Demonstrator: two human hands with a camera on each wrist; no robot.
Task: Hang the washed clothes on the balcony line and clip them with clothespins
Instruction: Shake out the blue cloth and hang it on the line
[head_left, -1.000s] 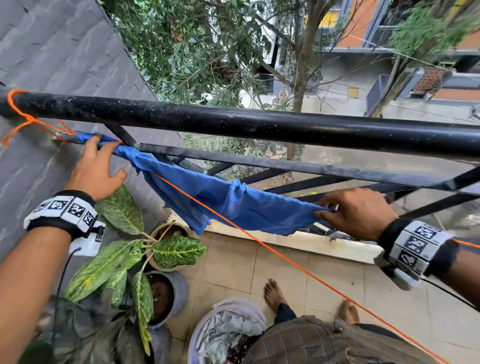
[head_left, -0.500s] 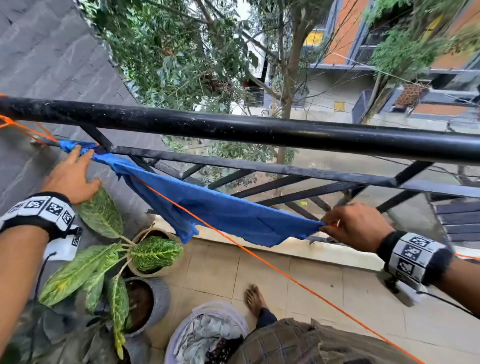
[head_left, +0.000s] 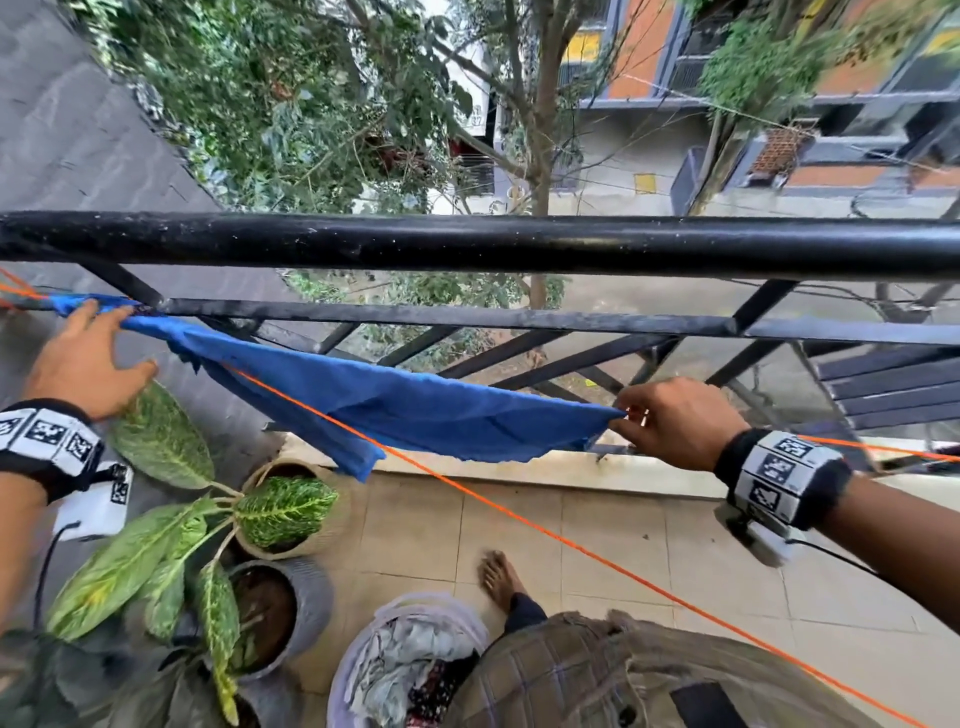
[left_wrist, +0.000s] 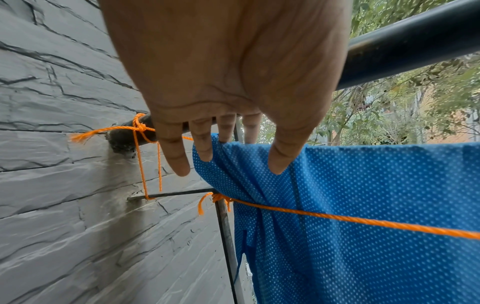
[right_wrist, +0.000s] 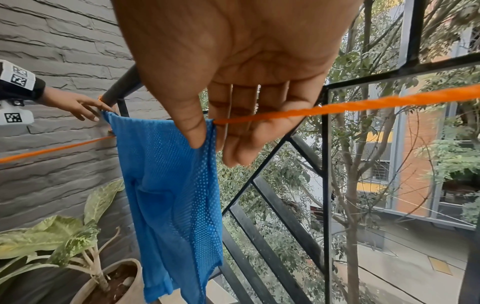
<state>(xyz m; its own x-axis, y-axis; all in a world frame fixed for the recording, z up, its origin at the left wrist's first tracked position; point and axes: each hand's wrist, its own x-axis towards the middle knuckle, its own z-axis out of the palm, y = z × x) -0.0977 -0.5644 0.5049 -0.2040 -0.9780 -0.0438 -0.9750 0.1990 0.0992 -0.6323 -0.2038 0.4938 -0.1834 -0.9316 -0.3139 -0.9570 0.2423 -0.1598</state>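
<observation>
Against the black balcony railing (head_left: 467, 244) we are now stretching the blue cloth (head_left: 415, 410) flatter along the orange line (right_wrist: 337, 107) than a second ago, left hand (head_left: 85, 364) spread and pressing its wall-side end, right hand (head_left: 675, 421) pinching the other corner, ready for clothespins.

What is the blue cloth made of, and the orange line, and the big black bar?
The blue cloth looks like thin sports mesh, probably synthetic: tiny pale dots cover it. The orange line looks like twisted plastic cord; its strands spiral and fray at the knot. The black bar seems to be painted metal, dull, with pale specks.
</observation>
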